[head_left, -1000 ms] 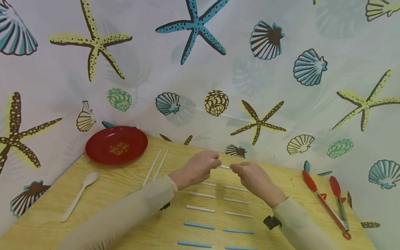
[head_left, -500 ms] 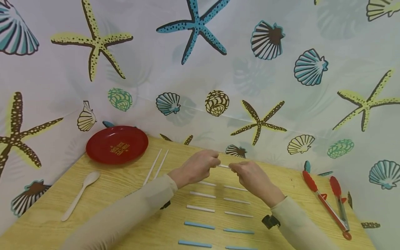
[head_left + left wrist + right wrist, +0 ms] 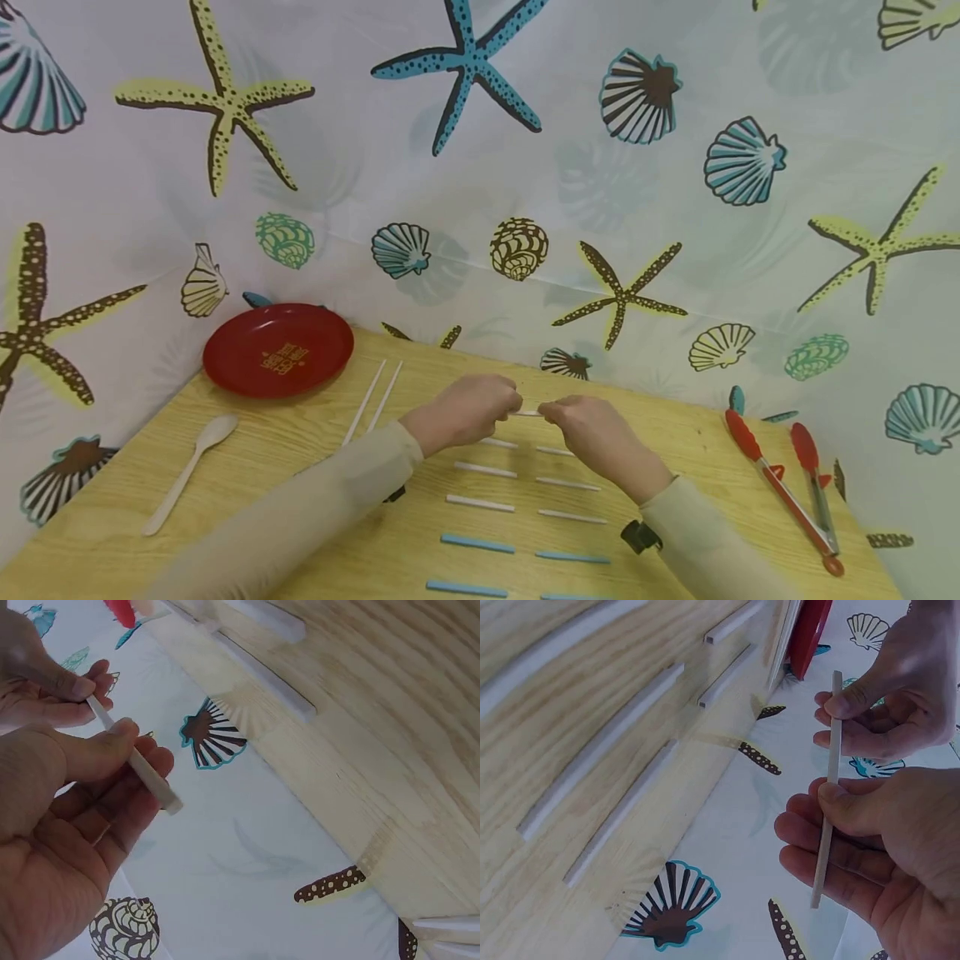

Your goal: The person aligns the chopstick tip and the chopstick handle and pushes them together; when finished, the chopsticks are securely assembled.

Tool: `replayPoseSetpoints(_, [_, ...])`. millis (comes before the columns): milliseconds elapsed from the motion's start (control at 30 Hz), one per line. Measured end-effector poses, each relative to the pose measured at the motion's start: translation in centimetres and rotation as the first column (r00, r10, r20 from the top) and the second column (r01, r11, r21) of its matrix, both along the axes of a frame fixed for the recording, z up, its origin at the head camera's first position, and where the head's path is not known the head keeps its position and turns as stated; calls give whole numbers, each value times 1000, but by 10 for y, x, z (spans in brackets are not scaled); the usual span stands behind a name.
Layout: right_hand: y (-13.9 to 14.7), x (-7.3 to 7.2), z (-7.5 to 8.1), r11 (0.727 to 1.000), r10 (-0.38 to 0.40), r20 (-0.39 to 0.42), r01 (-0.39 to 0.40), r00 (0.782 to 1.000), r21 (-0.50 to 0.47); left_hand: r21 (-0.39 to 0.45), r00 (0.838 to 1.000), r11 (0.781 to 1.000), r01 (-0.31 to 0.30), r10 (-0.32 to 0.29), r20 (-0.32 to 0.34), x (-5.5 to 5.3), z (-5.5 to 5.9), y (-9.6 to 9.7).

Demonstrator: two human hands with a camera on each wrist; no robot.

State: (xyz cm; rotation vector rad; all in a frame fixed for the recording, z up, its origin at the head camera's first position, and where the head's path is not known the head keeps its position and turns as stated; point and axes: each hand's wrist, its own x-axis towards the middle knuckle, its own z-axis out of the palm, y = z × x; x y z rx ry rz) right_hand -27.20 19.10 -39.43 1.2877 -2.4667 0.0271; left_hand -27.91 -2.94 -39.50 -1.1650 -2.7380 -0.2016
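Observation:
A slim white stick (image 3: 835, 754) is held by both hands above the far part of the table. My left hand (image 3: 467, 412) pinches one end between thumb and fingers. Thumb and fingers of my right hand (image 3: 600, 433) grip its other half. The left wrist view shows the stick (image 3: 154, 780) slanting across both hands, its thicker end out past the left fingers. Below them lie two columns of similar short sticks, among them a white stick (image 3: 480, 502) and a blue stick (image 3: 477, 543). In the head view, the hands hide most of the held stick.
A red plate (image 3: 279, 350) stands at the far left, with a pale spoon (image 3: 191, 471) in front. Two long white chopsticks (image 3: 372, 396) lie partly behind the left sleeve. Red-tipped tongs (image 3: 783, 492) rest at the right. A patterned cloth (image 3: 480, 192) hangs behind the table.
Both hands have come down slightly with the white stick. The right hand has shifted a little left, narrowing the gap between the hands. The things on the table have not moved.

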Motion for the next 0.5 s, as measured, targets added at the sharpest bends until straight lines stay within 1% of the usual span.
replayPoseSetpoints(67, [-3, 0, 0, 999, -26, -30, 27, 999, 29, -31, 1000, 999, -22, 22, 4, 1, 2, 1])
replayPoseSetpoints(133, [-7, 0, -1, 998, -30, -63, 32, 998, 45, -30, 999, 999, -32, 32, -1, 1, 3, 2])
replayPoseSetpoints(267, [-14, -1, -4, 997, 23, -133, -13, 991, 79, -15, 1000, 1000, -19, 19, 6, 2, 3, 4])
replayPoseSetpoints(333, [-16, -2, -7, 996, 52, -155, -41, 987, 77, -11, 999, 1000, -14, 15, 32, 2, 3, 4])
replayPoseSetpoints(400, [-17, -2, -8, 996, 77, -171, -71, 982, 46, -7, 997, 1000, -22, 23, 71, 1, 3, 2])
replayPoseSetpoints(500, [-17, -4, -10, 993, 108, -180, -114, 978, -26, 0, 987, 998, -60, 60, 147, -3, 4, -4])
